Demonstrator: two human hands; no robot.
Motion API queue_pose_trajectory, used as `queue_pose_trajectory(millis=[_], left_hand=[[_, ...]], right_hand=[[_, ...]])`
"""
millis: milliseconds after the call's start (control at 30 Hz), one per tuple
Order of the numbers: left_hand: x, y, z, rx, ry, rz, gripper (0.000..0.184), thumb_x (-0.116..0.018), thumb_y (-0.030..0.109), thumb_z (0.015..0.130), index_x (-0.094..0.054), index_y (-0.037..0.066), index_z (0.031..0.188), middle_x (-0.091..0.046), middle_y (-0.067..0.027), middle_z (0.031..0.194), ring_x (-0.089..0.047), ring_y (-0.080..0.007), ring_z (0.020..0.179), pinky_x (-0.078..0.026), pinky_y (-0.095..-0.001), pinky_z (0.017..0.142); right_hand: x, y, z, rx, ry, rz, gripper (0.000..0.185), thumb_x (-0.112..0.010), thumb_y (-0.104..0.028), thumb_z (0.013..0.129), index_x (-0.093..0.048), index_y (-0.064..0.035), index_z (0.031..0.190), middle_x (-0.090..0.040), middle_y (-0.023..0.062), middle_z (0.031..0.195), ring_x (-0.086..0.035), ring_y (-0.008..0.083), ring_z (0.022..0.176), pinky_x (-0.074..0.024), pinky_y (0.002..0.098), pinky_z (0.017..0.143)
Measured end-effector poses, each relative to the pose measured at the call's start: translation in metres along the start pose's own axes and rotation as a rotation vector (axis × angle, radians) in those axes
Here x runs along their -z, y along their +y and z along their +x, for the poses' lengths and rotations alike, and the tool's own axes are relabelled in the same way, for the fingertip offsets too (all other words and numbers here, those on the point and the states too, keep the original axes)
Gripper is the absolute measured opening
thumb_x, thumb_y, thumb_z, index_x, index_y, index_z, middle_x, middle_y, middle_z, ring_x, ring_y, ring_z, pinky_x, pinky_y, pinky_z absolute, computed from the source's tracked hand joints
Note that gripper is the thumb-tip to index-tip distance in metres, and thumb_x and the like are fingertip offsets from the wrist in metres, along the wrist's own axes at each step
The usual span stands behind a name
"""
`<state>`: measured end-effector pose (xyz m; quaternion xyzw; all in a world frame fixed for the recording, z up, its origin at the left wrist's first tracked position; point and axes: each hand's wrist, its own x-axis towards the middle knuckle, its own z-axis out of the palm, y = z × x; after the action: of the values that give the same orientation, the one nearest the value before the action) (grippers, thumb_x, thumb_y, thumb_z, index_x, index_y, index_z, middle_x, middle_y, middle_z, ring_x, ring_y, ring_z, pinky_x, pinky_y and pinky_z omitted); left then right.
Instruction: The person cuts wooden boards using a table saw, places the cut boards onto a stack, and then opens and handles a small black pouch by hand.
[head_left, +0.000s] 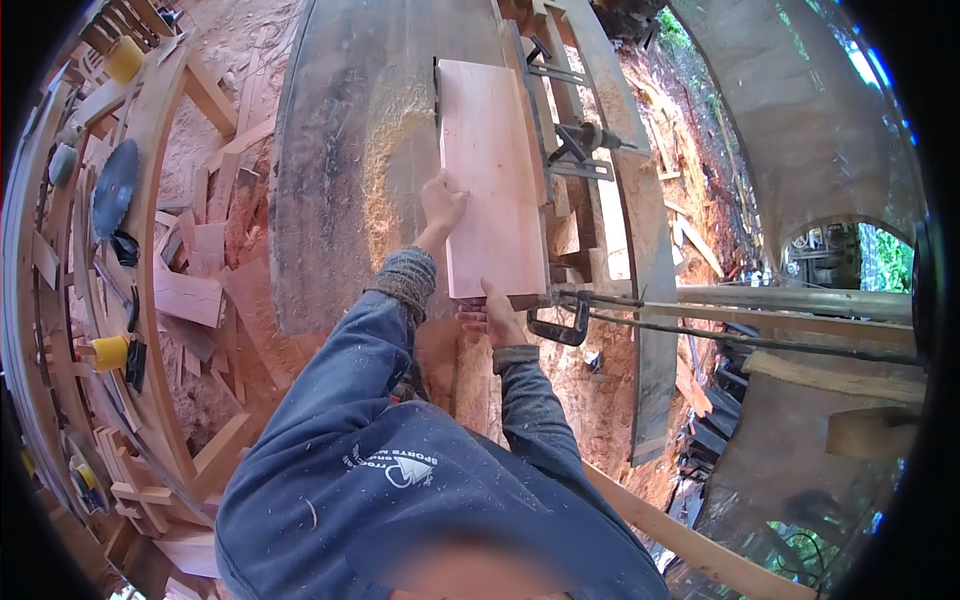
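Observation:
A pale pinkish wooden board (490, 170) lies lengthwise on a worn, dark work table (330, 180). My left hand (444, 202) is closed at the board's left edge, its fingers curled against the wood. At the near end, my right hand (494, 314) grips the board, thumb on the top face and fingers below. Along the board's right side runs a straight dark guide rail (530, 110). Near the far left corner of the board, a thin dark edge stands up; I cannot make out what it is. Sawdust (395, 170) is heaped left of the board.
A black clamp (562, 322) sits just right of my right hand. T-handled metal fittings (575, 145) stand beyond the rail. On a wooden rack at left hang a circular saw blade (115, 188) and yellow tape rolls (110, 353). Wood offcuts (190, 295) litter the ground.

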<state>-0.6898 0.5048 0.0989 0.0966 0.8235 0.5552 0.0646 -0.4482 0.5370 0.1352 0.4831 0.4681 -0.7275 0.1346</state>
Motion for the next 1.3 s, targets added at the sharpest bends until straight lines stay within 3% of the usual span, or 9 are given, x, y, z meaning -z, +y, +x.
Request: queue_pose_trajectory(millis=[200, 300, 400, 433, 533, 633, 833, 1033, 1300], left_hand=[[0.001, -0.012, -0.009, 0.02, -0.07, -0.109, 0.047, -0.084, 0.018, 0.075, -0.068, -0.002, 0.114, -0.075, -0.0242, 0.096, -0.073, -0.0426, 0.095, -0.057, -0.0464, 0.085], [0.025, 0.004, -0.052, 0.008, -0.07, -0.117, 0.056, -0.084, 0.017, 0.077, -0.065, -0.004, 0.126, -0.074, -0.0256, 0.104, -0.073, -0.0408, 0.1, -0.057, -0.0459, 0.09], [0.033, -0.004, -0.118, -0.003, -0.069, -0.119, 0.07, -0.082, 0.016, 0.08, -0.056, -0.005, 0.141, -0.071, -0.0267, 0.12, -0.07, -0.0362, 0.114, -0.055, -0.0417, 0.099], [0.033, -0.006, -0.129, -0.014, -0.064, -0.132, 0.076, -0.081, 0.016, 0.08, -0.052, -0.006, 0.147, -0.07, -0.0268, 0.126, -0.069, -0.0342, 0.119, -0.054, -0.0398, 0.103], [0.035, -0.003, -0.14, -0.058, -0.026, -0.061, 0.076, -0.084, 0.011, 0.079, -0.052, -0.009, 0.145, -0.063, -0.0299, 0.133, -0.06, -0.0403, 0.128, -0.049, -0.0417, 0.109], [0.036, 0.001, -0.137, 0.038, -0.086, -0.045, 0.079, -0.084, 0.012, 0.08, -0.049, -0.008, 0.148, -0.062, -0.0291, 0.134, -0.057, -0.0409, 0.13, -0.048, -0.0417, 0.109], [0.03, -0.006, -0.13, 0.019, -0.079, -0.114, 0.076, -0.083, 0.01, 0.079, -0.051, -0.007, 0.146, -0.063, -0.0287, 0.128, -0.058, -0.0419, 0.125, -0.049, -0.0428, 0.105], [0.022, -0.009, -0.092, 0.012, -0.081, -0.078, 0.075, -0.084, 0.012, 0.076, -0.055, -0.007, 0.142, -0.063, -0.0293, 0.13, -0.059, -0.0433, 0.123, -0.05, -0.043, 0.104], [0.008, -0.013, -0.032, 0.0, -0.067, -0.089, 0.059, -0.082, 0.01, 0.076, -0.06, -0.009, 0.127, -0.065, -0.0311, 0.12, -0.06, -0.0475, 0.119, -0.05, -0.0487, 0.102]], right_hand=[[0.007, -0.03, -0.009, -0.082, 0.012, -0.359, 0.06, -0.055, -0.055, 0.102, -0.061, -0.001, 0.128, -0.072, 0.0142, 0.095, -0.074, 0.0263, 0.084, -0.0591, 0.0409, 0.069], [0.014, -0.051, -0.044, 0.071, 0.082, -0.957, 0.054, -0.069, -0.047, 0.096, -0.06, -0.003, 0.125, -0.072, 0.0144, 0.09, -0.075, 0.0295, 0.085, -0.0591, 0.0468, 0.076], [0.025, -0.047, -0.039, 0.658, 0.344, -1.569, 0.055, -0.077, -0.038, 0.087, -0.06, -0.0057, 0.128, -0.072, 0.0159, 0.102, -0.074, 0.0316, 0.097, -0.0582, 0.0495, 0.085], [0.021, -0.052, -0.039, 0.709, 0.348, -1.519, 0.076, -0.082, -0.031, 0.076, -0.053, -0.0107, 0.144, -0.063, 0.0176, 0.132, -0.063, 0.0361, 0.124, -0.0533, 0.053, 0.099], [0.008, -0.081, -0.043, 1.03, 0.39, -1.86, 0.101, -0.084, -0.03, 0.07, -0.038, -0.0154, 0.159, -0.041, 0.0159, 0.157, -0.044, 0.0385, 0.144, -0.0482, 0.0549, 0.106], [0.007, -0.091, -0.02, 0.834, 0.394, -2.066, 0.118, -0.088, -0.024, 0.063, -0.027, -0.0201, 0.164, -0.029, 0.0141, 0.165, -0.031, 0.043, 0.152, -0.0449, 0.0623, 0.109], [0.009, -0.107, 0.007, 0.668, 0.241, -1.959, 0.129, -0.092, -0.026, 0.058, -0.021, -0.0199, 0.165, -0.028, 0.0141, 0.166, -0.032, 0.0435, 0.151, -0.0438, 0.0655, 0.111], [0.014, -0.125, 0.045, 0.776, 0.247, -1.977, 0.13, -0.095, -0.031, 0.059, -0.021, -0.0198, 0.165, -0.03, 0.0148, 0.164, -0.034, 0.0439, 0.15, -0.0464, 0.0639, 0.11], [-0.016, -0.175, 0.062, 0.662, 0.296, -1.982, 0.123, -0.092, -0.027, 0.061, -0.026, -0.0207, 0.164, -0.032, 0.0152, 0.165, -0.039, 0.0443, 0.149, -0.0468, 0.0637, 0.11]])
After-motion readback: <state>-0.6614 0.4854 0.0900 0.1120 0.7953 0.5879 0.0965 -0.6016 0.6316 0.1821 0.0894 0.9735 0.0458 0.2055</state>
